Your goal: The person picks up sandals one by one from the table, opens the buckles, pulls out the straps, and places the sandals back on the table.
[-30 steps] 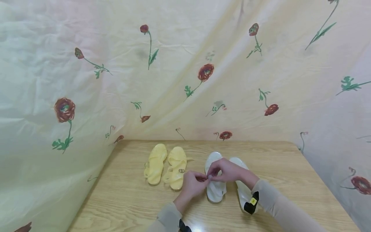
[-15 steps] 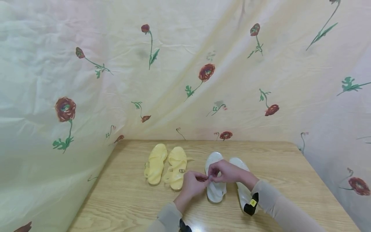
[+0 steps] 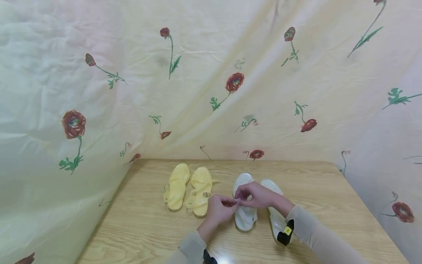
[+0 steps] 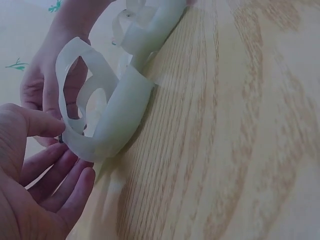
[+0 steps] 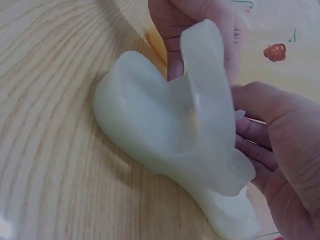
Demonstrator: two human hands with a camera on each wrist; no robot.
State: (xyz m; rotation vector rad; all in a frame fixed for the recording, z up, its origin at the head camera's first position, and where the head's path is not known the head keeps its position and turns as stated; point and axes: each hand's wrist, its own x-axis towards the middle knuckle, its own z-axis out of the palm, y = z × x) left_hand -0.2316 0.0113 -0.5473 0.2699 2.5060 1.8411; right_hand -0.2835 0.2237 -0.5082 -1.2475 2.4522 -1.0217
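A translucent white sandal (image 3: 244,220) lies on the wooden table, its strap (image 5: 212,85) arching up off the sole. My left hand (image 3: 219,209) pinches the strap at its left side, where a small dark buckle (image 4: 61,138) shows by the thumb. From the far side my right hand (image 3: 257,194) pinches the thin strap end (image 5: 241,114) between thumb and fingers. Both hands' fingertips meet over the sandal's middle. The matching white sandal (image 3: 276,217) lies to the right, partly hidden under my right wrist.
Two yellow sandals (image 3: 178,187) lie side by side left of the white pair; one carries a buckle (image 3: 206,194). The wooden table (image 3: 138,227) ends at a flower-printed cloth (image 3: 197,91) behind and along the sides.
Both hands stay at the strap of the white sandal, with only slight shifts of the right hand's fingers. The sandals have not moved.
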